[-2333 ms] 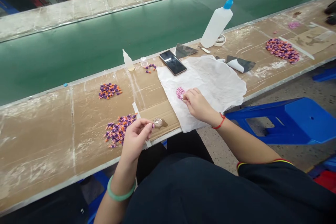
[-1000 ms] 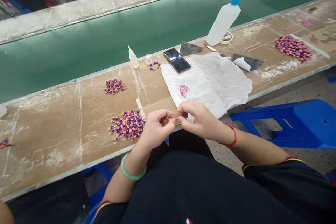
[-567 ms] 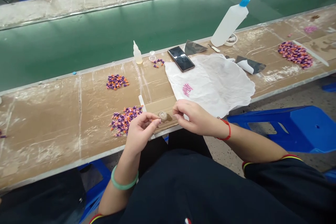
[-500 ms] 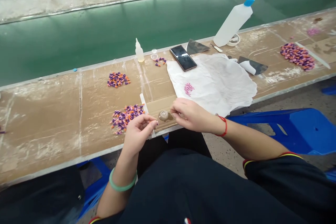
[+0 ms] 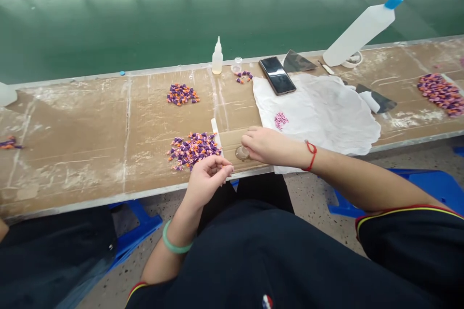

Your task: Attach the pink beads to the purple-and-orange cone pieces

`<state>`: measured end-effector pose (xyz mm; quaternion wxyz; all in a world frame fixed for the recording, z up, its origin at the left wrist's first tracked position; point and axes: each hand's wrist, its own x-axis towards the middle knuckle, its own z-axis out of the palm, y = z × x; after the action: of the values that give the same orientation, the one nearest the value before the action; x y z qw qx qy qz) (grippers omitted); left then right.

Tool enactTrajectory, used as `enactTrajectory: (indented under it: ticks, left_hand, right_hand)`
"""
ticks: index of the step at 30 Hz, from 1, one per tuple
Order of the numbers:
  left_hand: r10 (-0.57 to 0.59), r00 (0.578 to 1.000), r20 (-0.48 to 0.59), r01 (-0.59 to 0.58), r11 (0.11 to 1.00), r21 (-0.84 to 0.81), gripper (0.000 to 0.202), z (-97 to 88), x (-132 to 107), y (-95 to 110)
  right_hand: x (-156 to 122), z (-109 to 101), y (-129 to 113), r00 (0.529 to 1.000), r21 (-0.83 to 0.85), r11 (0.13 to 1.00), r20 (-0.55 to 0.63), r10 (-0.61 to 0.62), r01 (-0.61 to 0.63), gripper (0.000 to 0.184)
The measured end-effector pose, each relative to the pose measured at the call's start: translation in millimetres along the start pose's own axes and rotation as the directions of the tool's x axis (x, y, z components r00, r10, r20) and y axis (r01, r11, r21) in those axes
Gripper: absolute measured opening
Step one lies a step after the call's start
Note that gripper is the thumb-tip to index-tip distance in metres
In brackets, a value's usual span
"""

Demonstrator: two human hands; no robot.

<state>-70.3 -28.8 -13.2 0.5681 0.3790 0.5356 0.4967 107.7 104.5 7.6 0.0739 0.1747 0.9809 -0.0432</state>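
My left hand (image 5: pixel 210 177) is closed in a pinch at the table's front edge. A tiny piece, mostly covered by the thumb and finger, shows at its tips; it looks like one of the small purple-and-orange figures. Just behind that hand lies a loose pile of these figures (image 5: pixel 192 148), with a white flat stick (image 5: pixel 216 131) along its right side. My right hand (image 5: pixel 264 146) is closed, fingers pointing down beside a small round clear dish (image 5: pixel 241 153). What its fingertips hold, if anything, is hidden.
A second figure pile (image 5: pixel 182 94), a small dropper bottle (image 5: pixel 217 58) and a phone (image 5: pixel 277 76) lie farther back. Pink-and-white bits (image 5: pixel 280 120) rest on white paper (image 5: pixel 319 111). A large blue-tipped bottle (image 5: pixel 358 34) leans at right. Part of another person (image 5: pixel 58 256) shows at lower left.
The view has swung, shifting the table's contents to the right. My right hand has come over the dish's right edge. My left hand keeps its pinch.
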Motion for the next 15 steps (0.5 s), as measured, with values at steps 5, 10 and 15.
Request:
enactTrajectory:
  ticks: [5,10,15]
  left_hand:
    - [-0.037,0.999,-0.008,0.037,0.997,-0.067,0.028,1.1,0,-1]
    - [-0.034,0.998,-0.055,0.022,0.976,-0.218,0.033,5.5,-3,2]
    - [0.026,0.998,-0.057,-0.042,0.95,-0.308,0.036,14.8,-8,13]
  right_hand:
    - [-3,-7,-1,0.999,0.048,0.999,-0.045,0.007,-0.005,0.014]
    - [-15,-21,-8,0.979,0.503,0.864,-0.166,0.119,-0.02,0.015]
    - [-27,-34,-26,0.974,0.908,0.418,-0.055,0.218,-0.042,0.017]
